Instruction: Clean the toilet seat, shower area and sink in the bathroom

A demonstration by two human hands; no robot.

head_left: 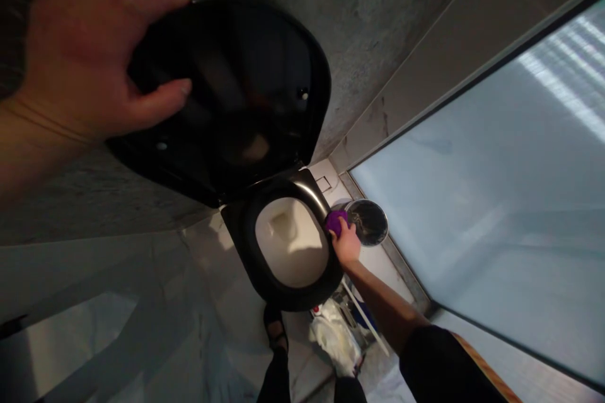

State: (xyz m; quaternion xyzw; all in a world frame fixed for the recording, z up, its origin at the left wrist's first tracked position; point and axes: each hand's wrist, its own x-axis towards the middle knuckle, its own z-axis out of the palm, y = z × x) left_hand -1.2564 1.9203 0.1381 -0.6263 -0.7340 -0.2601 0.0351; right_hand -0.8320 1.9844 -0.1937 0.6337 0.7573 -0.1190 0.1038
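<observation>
A black toilet lid is raised against the grey wall. My left hand is at the lid's left edge, its thumb over the inner face and its fingers at the rim. Below the lid is the toilet, its black seat down around the white bowl. My right hand holds a bunched purple cloth against the right side of the seat. The fingers are curled on the cloth.
A round bin with a dark liner stands just right of my right hand. White cloth and a pale stick lie near my feet. A frosted glass panel fills the right side.
</observation>
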